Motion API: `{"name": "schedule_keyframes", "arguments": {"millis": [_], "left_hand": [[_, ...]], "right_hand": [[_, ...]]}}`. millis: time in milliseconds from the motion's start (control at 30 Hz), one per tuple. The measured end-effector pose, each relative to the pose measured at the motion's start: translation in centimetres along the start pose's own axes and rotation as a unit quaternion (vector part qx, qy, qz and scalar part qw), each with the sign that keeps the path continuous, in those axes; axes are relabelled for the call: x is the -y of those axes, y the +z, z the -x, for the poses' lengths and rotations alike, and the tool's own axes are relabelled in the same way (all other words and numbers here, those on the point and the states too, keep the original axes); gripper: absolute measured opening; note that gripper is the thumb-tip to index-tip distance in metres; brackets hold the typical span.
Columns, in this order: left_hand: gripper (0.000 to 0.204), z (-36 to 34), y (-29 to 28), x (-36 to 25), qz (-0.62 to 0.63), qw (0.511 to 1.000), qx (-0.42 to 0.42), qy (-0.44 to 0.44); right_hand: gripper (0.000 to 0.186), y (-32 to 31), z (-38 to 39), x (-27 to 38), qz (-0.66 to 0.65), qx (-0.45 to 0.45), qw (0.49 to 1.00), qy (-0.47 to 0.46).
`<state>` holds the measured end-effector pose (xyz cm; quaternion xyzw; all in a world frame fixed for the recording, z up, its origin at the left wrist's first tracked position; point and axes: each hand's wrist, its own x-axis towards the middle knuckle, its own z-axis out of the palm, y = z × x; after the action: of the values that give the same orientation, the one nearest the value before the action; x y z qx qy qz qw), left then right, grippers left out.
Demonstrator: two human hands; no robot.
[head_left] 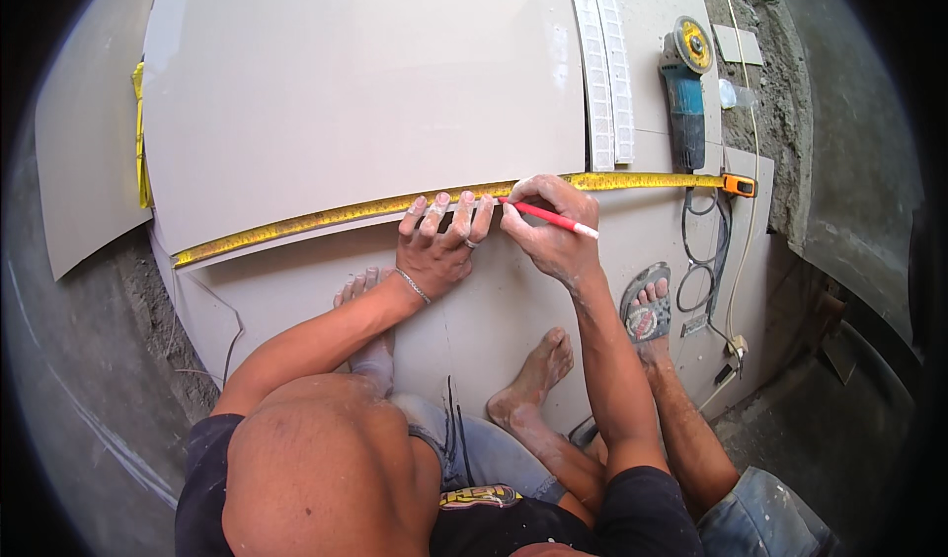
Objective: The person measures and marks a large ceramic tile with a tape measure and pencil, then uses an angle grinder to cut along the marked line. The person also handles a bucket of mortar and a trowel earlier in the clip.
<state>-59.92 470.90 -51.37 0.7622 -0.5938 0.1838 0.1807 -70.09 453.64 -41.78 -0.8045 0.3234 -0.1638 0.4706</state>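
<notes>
- A yellow tape measure (336,218) lies drawn out along the near edge of a large slab (365,83), its blade bowing slightly and streaked with dark wear.
- The tape's black-and-orange case (741,185) sits at the right end, past the slab and below an angle grinder (683,108).
- The slab is pale, smooth and glossy, with a bright reflection near its top; it lies over pale floor tiles (326,266).
- The pencil-like marker (553,218) is slim and red with a whitish rear end; it slants down leftward, its tip at the tape's near side.
- The right hand (561,236) has its grip closed on the marker, thumb and fingers pinching the barrel.
- The left hand (436,251) lies palm down, fingertips in a row on the tape just left of the marker's tip. Its thumb is hidden, so whether that grip pinches anything cannot be told.
- Both hands are dusted with pale powder; the left wears a ring and a chain bracelet (413,285).
- Fine dark graduations run along the tape; its figures are too small to make out.
- A yellow-and-pale printed graphic marks the dark shirt (480,498), and a round printed badge marks a sandal (644,325) on a bystander's foot.
</notes>
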Motion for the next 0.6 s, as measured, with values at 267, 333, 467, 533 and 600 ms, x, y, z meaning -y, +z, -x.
{"name": "schedule_keyframes", "arguments": {"millis": [267,333,467,533,600], "left_hand": [[0.063,0.04,0.06,0.03,-0.005,1.0,-0.003,0.003],[0.063,0.03,0.1,0.01,-0.005,1.0,-0.004,0.001],[0.062,-0.02,0.15,0.01,-0.002,1.0,-0.007,0.0],[0.062,-0.02,0.15,0.03,-0.003,1.0,-0.007,0.001],[0.063,0.0,0.13,0.04,-0.007,1.0,-0.005,0.002]], "right_hand": [[0.014,-0.42,-0.43,-0.01,0.013,0.031,0.999,0.004],[0.014,-0.48,-0.48,-0.07,0.022,0.037,0.999,-0.003],[0.013,-0.48,-0.46,-0.21,0.01,0.042,0.999,0.008],[0.013,-0.39,-0.42,-0.26,-0.023,0.041,0.999,0.029],[0.013,-0.31,-0.38,-0.32,-0.015,0.032,0.999,0.02]]}}
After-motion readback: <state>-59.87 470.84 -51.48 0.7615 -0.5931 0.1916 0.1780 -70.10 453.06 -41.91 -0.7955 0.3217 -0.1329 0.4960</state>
